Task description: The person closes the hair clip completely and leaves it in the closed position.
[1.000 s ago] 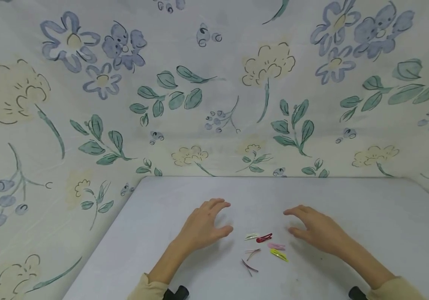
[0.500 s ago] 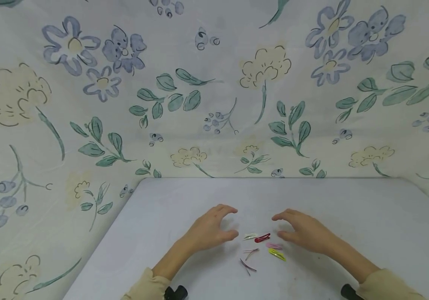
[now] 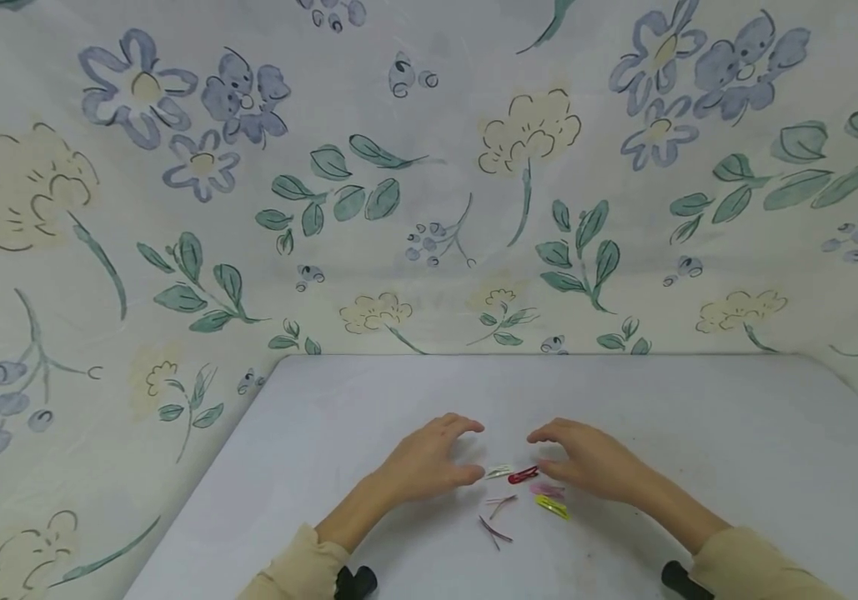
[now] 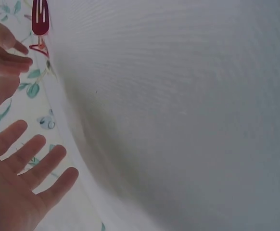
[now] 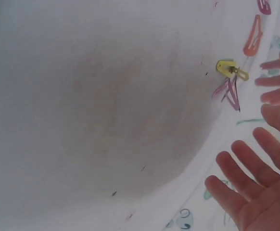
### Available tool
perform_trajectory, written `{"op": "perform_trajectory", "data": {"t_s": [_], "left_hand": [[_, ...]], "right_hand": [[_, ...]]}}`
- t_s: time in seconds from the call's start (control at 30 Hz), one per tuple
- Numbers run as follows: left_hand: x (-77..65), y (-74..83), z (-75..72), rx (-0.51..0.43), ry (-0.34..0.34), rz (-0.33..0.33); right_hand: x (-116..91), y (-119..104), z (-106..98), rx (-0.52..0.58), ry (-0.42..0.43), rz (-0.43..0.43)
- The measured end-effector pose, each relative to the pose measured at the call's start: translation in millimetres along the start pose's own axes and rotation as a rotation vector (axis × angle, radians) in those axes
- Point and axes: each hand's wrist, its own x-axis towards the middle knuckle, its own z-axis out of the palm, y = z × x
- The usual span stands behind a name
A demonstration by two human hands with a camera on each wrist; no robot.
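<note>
Several small snap hair clips lie on the white table between the two hands. The pale clip (image 3: 499,472) and the red clip (image 3: 524,475) are farthest back. Nearer are the pink clip (image 3: 547,490), the yellow clip (image 3: 552,507) and two thin brownish clips, one at the left (image 3: 502,503) and one in front (image 3: 495,530). My left hand (image 3: 432,460) holds nothing; its thumb is close beside the pale clip. My right hand (image 3: 594,460), also holding nothing, has its thumb near the red and pink clips. Spread fingers show on the left hand (image 4: 19,178) and the right hand (image 5: 255,187) in the wrist views.
The white table (image 3: 308,417) runs back to a wall cloth (image 3: 444,167) printed with flowers and leaves. Black wrist devices show below the left sleeve (image 3: 297,562) and the right sleeve (image 3: 751,562).
Both hands have moved inward toward each other, closing in on the clips from either side. The clips lie in the same arrangement; the head view has shifted slightly.
</note>
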Motion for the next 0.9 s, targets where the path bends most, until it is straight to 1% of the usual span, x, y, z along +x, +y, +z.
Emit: {"op": "perform_trajectory", "data": {"t_s": [0.13, 0.23, 0.4, 0.5, 0.67, 0.9], "left_hand": [[3.4, 0.7, 2.1, -0.029, -0.022, -0.007], [5.9, 0.9, 4.1, -0.052, -0.036, -0.026], [7.5, 1.1, 6.8, -0.040, -0.055, -0.046], [7.3, 2.1, 8.0, -0.025, -0.052, -0.026], [7.5, 2.6, 12.8, 0.013, -0.040, 0.028], [8.7, 1.5, 20.0, 0.098, -0.016, 0.074]], "right_hand": [[4.1, -3.5, 2.5, 0.019, -0.018, -0.008], [6.3, -6.6, 5.0, 0.024, -0.029, -0.004], [10.0, -10.8, 9.2, 0.003, -0.044, -0.003], [11.9, -13.3, 11.0, -0.002, -0.053, -0.017], [14.3, -16.5, 13.6, -0.004, -0.065, -0.032], [17.8, -19.6, 18.3, 0.022, -0.081, -0.012]]}}
